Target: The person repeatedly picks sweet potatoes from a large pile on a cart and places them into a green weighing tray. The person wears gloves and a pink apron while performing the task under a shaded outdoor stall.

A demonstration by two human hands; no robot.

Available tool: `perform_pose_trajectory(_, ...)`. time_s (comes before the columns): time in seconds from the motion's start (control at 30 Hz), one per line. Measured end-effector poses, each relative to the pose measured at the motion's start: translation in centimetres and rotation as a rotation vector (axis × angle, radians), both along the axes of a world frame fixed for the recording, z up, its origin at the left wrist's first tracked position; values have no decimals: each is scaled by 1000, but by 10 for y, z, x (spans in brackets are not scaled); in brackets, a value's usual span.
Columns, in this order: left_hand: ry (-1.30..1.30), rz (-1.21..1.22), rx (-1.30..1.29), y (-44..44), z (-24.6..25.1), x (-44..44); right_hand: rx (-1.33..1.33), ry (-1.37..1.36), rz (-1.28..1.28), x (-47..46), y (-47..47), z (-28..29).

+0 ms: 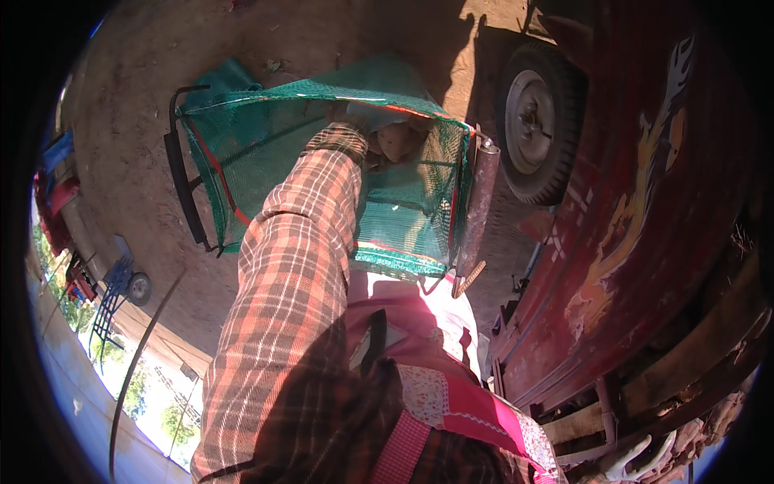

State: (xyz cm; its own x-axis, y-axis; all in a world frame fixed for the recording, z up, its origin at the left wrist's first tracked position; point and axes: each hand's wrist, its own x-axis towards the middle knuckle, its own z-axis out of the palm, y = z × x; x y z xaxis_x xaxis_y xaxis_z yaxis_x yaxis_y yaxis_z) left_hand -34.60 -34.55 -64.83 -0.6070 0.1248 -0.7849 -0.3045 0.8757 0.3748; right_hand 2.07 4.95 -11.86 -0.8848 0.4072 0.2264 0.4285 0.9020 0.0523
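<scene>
My left arm, in an orange and brown plaid sleeve, reaches down into a green mesh basket [399, 257] with orange trim. At its cuff my left hand [363, 115] shows only partly as a pale shape in shade, beside a brown rounded lump [396, 142]. How the fingers lie is hidden. A rusty metal tube [479, 206] runs along the basket's right side, and a black padded bar [184, 187] along its left. At the lower right rim a white-gloved shape [632, 463] lies near a wooden rail; whether it is my right hand I cannot tell.
A red vehicle body [659, 181] with a flame decal and a black tyre [541, 124] stand close on the right. Brown pieces [719, 423] lie beyond wooden rails at the lower right. A blue metal frame [115, 290] with a wheel is at the far left. Bare dirt ground [133, 121] surrounds the basket.
</scene>
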Motion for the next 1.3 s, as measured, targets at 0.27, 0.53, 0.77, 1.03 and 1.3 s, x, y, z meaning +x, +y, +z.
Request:
perform_pose_trajectory(0.27, -146, -628, -162, 63, -53, 65, 12, -23, -13, -4, 1, -6)
perform_pose_trajectory(0.53, -76, -696, -220, 84, -84, 79, 25, 18, -22, -6, -4, -5)
perform_pose_trajectory(0.77, -227, -735, 130, 28, -21, 43, -36, 31, -30, -21, -13, 1)
perform_pose_trajectory(1.03, -85, -194, 609, 32, 210, 64, 72, 145, 67, -18, -13, 21)
perform_pose_trajectory(1.3, 231, 50, 1049, 50, 310, 109, 57, 219, 93, -25, -8, 12)
